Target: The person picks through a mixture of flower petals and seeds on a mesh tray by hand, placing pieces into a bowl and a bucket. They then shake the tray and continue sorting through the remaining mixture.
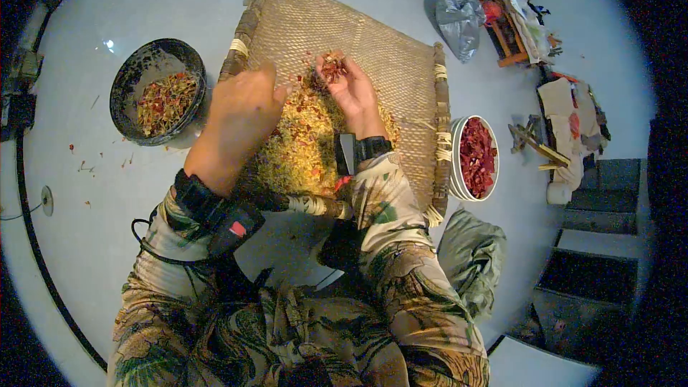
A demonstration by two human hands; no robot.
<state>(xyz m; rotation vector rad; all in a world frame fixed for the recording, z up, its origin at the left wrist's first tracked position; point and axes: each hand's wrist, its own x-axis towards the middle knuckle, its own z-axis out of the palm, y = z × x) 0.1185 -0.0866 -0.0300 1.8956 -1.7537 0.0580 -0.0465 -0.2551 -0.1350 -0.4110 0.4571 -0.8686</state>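
Note:
My right hand (352,93) is turned palm up, its fingers curled round a small heap of red dried chilli pieces (332,68). Opposite it, my left hand (247,104) shows its back, slightly blurred, with the thumb pointing right and the other fingers bent under. Whatever those fingers hold is hidden. Below both hands, a pile of yellow chilli seeds and red bits (308,147) lies on a woven rope cot (344,18) with a wooden frame. Both wrists wear dark straps.
A black basin (122,104) of mixed chilli scraps stands on the floor at left. Right of the cot is a white bucket (459,186) of red chilli pieces. Greenish cloth (473,261) lies near my right arm, a grey plastic bag (459,18) farther off. Dark steps (598,211) are at right.

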